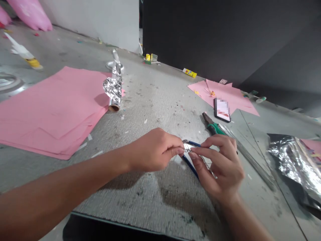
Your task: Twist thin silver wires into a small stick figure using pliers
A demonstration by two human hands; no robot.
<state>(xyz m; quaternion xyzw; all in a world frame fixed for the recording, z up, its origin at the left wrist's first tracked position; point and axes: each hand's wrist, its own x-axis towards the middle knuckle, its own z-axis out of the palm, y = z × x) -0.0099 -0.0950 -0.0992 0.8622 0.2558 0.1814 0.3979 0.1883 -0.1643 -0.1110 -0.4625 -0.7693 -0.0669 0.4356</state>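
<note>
My left hand (157,150) is closed, thumb and finger pinching one side of a small piece of twisted wire (187,150). Opposite it, my right hand (222,164) pinches the same wire with thumb and fingertips; a twisted length of it runs down under the palm. A pair of blue-handled pliers (190,164) shows between the hands, handles spread apart. Their jaws are hidden behind my left fingers, and I cannot tell which hand bears them. Just beyond my right hand lie green-handled pliers (213,127) and a bundle of straight thin wires (250,160).
Pink sheets (57,110) lie at the left, with a foil roll (115,90) at their edge. A phone (222,109) rests by more pink paper (230,93). Crumpled foil (296,164) lies at the right. A glue bottle (25,53) stands back left; a dark panel (213,36) rises behind.
</note>
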